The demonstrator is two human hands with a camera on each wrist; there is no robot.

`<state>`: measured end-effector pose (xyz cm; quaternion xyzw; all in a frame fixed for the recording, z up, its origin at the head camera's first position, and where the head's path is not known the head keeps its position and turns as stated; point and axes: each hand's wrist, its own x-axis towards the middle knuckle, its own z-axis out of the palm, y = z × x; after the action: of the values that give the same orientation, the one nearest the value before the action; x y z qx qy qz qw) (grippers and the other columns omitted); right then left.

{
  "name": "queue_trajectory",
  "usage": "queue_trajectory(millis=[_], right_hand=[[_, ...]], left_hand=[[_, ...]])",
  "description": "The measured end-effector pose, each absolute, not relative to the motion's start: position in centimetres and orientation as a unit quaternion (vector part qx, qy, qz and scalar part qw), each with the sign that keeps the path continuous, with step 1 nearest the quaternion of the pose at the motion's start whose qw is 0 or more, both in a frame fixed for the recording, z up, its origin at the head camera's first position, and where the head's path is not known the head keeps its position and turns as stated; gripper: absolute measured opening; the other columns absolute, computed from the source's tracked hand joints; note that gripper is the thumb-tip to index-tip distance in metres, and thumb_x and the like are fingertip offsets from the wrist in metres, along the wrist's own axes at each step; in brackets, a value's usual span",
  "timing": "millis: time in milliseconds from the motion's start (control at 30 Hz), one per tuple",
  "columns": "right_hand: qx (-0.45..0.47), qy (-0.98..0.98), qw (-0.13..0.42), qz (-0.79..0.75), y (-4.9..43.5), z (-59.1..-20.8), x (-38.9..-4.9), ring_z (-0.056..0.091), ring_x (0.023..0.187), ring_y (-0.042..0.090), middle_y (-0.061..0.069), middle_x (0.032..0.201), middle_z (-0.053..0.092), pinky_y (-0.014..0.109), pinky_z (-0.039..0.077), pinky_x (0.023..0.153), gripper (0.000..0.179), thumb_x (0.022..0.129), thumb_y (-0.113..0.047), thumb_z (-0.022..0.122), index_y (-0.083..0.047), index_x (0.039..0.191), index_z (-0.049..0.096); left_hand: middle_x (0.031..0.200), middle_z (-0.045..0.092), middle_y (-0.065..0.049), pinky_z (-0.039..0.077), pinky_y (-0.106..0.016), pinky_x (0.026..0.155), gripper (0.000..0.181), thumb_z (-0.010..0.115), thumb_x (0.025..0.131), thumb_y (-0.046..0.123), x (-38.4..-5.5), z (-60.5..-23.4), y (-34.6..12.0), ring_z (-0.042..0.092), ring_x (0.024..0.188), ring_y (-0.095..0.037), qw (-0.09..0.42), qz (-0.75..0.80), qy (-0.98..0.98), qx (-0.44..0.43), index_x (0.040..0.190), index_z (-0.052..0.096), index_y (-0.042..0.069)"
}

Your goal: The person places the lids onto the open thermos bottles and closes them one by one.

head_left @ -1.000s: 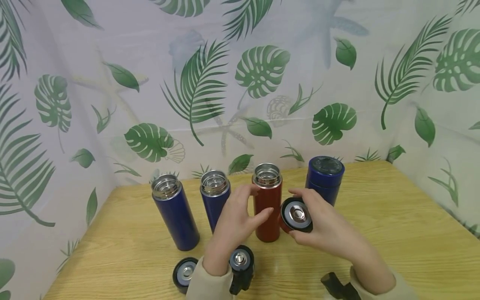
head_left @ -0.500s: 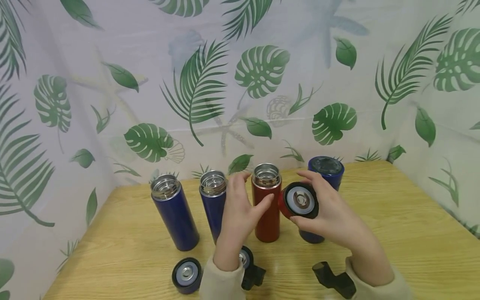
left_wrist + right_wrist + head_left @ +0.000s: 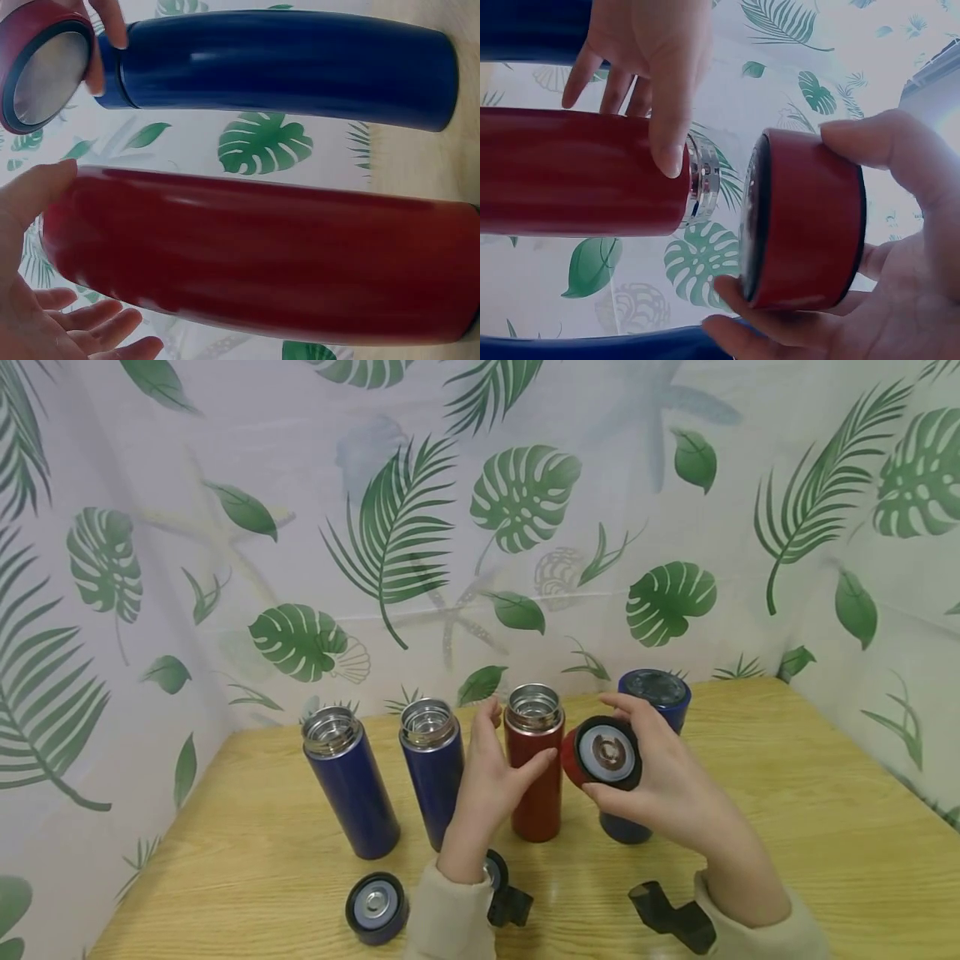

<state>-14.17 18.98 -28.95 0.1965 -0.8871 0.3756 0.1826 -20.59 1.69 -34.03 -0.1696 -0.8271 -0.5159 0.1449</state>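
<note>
An uncapped red vacuum flask (image 3: 536, 810) stands upright with its steel neck bare. My left hand (image 3: 491, 785) is around its upper part, thumb across the front; in the left wrist view the fingers (image 3: 97, 322) are spread loosely beside the flask. To the right of the neck, my right hand (image 3: 671, 785) holds the red lid (image 3: 606, 753) between thumb and fingers. The lid is tipped sideways, its black-rimmed underside facing the head camera. In the right wrist view, a small gap separates the lid (image 3: 810, 217) from the flask's steel neck (image 3: 703, 180).
Two uncapped blue flasks, one far left (image 3: 352, 793) and one nearer (image 3: 431, 777), stand left of the red one. A capped blue flask (image 3: 626, 829) stands behind my right hand. One lid (image 3: 377, 907) lies underside up at the front; another (image 3: 495, 870) is partly hidden by my left wrist.
My right hand has raised the red lid slightly and turned its underside more toward the head camera. My left hand has shifted up and right, closer around the red flask.
</note>
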Motion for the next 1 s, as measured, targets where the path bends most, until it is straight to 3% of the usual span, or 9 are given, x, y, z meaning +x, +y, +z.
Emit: queue_trajectory(millis=[333,733,1000], right_hand=[[0.182,-0.86,0.23,0.418,18.84,-28.87,-14.04,0.051,0.098,0.033,0.021,0.116,0.046,0.05,0.042,0.078,0.081,0.063,-0.002,0.077,-0.006,0.129,0.028],[0.165,-0.853,0.243,0.431,18.58,-28.91,-14.29,0.055,0.089,0.024,0.017,0.107,0.052,0.028,0.05,0.068,0.07,0.063,-0.005,0.078,0.003,0.119,0.036],[0.165,-0.849,0.294,0.407,18.57,-28.93,-14.34,0.055,0.086,0.022,0.013,0.105,0.055,0.012,0.043,0.066,0.069,0.063,-0.007,0.079,-0.001,0.122,0.045]], left_hand=[[0.129,0.04,-0.017,0.035,-0.043,0.092,0.078,0.071,0.075,0.024,-21.21,-34.74,1.99,0.039,0.119,-0.027,0.14,-0.52,-0.824,-0.177,0.133,0.024,0.002],[0.118,0.05,-0.009,0.043,-0.039,0.084,0.066,0.071,0.076,0.024,-21.48,-34.93,1.77,0.049,0.106,-0.022,0.135,-0.521,-0.821,-0.189,0.127,0.033,0.007],[0.118,0.051,-0.007,0.045,-0.038,0.082,0.067,0.075,0.071,0.026,-20.96,-34.07,1.13,0.05,0.106,-0.023,0.11,-0.51,-0.83,-0.197,0.124,0.037,0.009]])
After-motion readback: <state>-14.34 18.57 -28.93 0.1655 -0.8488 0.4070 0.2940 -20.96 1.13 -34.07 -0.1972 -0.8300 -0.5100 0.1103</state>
